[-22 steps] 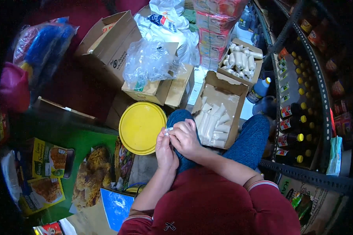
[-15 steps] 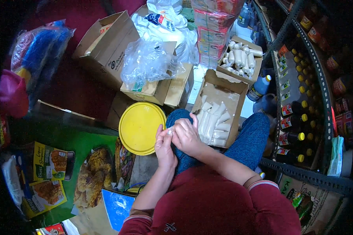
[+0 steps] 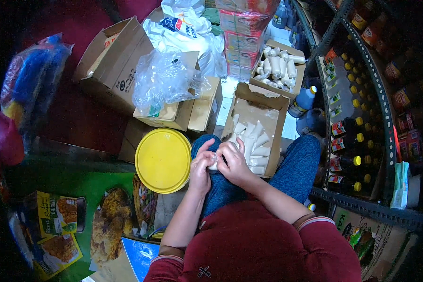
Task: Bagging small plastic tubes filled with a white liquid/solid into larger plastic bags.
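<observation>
My left hand (image 3: 201, 170) and my right hand (image 3: 234, 163) meet above my left thigh, beside the open carton. Between their fingertips they pinch a small white-filled plastic packet (image 3: 214, 165); the fingers hide much of it. Just past my right hand, narrow white-filled plastic packets (image 3: 257, 152) lie in rows in the near half of the carton (image 3: 254, 104). To the left of my hands is a round yellow lid (image 3: 163, 160).
Beyond the carton, a second box (image 3: 269, 88) holds fatter white packets (image 3: 279, 66). Clear plastic bags (image 3: 162, 77) lie on cardboard boxes (image 3: 206, 105). A metal rack (image 3: 385, 113) of dark bottles (image 3: 343, 163) lines the right. Blue-filled jugs (image 3: 304, 101) stand beside it.
My fingers have shifted around the packet, and more of its white filling shows below them. The left fingers are more raised. The whole view has moved slightly.
</observation>
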Tool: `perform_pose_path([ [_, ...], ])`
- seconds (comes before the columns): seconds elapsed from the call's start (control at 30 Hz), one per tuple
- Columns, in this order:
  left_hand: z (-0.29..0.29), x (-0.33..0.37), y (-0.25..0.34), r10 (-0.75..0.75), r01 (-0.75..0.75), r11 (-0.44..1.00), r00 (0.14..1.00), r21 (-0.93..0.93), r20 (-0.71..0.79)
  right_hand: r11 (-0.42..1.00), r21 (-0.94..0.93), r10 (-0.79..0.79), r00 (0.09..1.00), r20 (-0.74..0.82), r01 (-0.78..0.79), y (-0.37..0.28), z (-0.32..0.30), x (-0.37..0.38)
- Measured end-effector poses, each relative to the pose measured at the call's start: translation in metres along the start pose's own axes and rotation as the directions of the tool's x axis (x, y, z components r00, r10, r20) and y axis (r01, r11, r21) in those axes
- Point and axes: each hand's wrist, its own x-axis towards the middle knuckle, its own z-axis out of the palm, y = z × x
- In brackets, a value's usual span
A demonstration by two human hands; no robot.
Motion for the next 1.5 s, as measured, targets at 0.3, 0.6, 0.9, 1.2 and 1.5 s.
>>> perform_pose_path([
  [0.3, -0.006, 0.005, -0.016, 0.009, -0.005, 0.999, 0.997, 0.044, -0.081, 0.919, -0.302, -0.115, 0.904, 0.412, 0.255, -0.021, -0.051, 0.036],
  [0.6, -0.014, 0.013, -0.008, 0.304, -0.245, 0.839, 0.952, 0.486, -0.045, 0.974, -0.128, -0.121, 0.911, 0.393, 0.185, -0.013, -0.029, 0.037],
  [0.9, -0.006, -0.004, -0.008, 0.274, -0.281, 0.75, 0.956, 0.598, 0.105, 0.582, 0.435, 0.353, 0.695, 0.626, -0.688, -0.01, -0.034, 0.019],
  [1.2, 0.006, -0.006, -0.02, 0.295, -0.533, 0.341, 0.843, 0.775, 0.45, 0.529, 0.525, 0.388, 0.74, 0.55, -0.667, -0.01, -0.061, -0.005],
  [1.5, 0.005, 0.012, -0.042, -0.09, 0.094, 0.996, 0.974, -0.011, 0.206, 0.517, 0.515, 0.388, 0.724, 0.571, -0.684, 0.039, -0.095, 0.019],
])
